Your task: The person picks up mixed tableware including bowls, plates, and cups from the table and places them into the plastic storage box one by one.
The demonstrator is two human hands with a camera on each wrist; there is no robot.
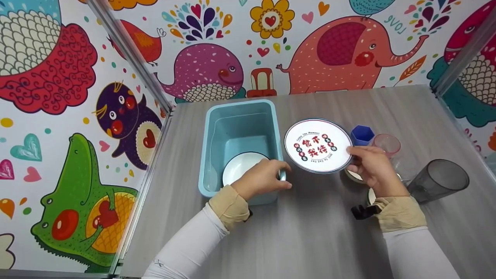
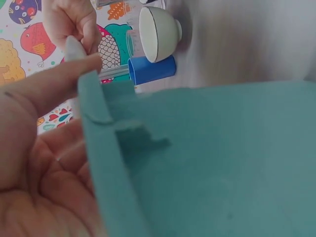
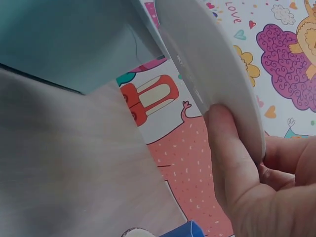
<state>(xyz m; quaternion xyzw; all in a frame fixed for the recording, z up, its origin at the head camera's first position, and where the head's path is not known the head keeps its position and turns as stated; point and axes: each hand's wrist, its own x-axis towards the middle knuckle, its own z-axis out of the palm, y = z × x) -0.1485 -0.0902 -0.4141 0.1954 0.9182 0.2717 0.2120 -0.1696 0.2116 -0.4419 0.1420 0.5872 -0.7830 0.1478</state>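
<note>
My right hand [image 1: 374, 168] pinches the right edge of a round white plate [image 1: 317, 145] with a dark rim and red characters, raised over the table. In the right wrist view, the thumb [image 3: 224, 128] lies on the plate's pale underside [image 3: 217, 54]. My left hand [image 1: 263, 176] is over the front right corner of a teal plastic basin [image 1: 240, 104], fingers loosely bent past its rim. Nothing shows within that hand; whether it touches the rim I cannot tell. Inside the basin lies a white dish [image 1: 238, 166] with a dark rim, partly covered by the left hand.
Right of the plate stand a blue hexagonal cup [image 1: 362, 135], a pinkish clear cup [image 1: 387, 144] and a tall grey tumbler [image 1: 441, 178]. A white bowl [image 2: 157, 34] is partly hidden behind the right hand in the head view. Patterned walls [image 1: 232, 23] enclose the grey table [image 1: 306, 240].
</note>
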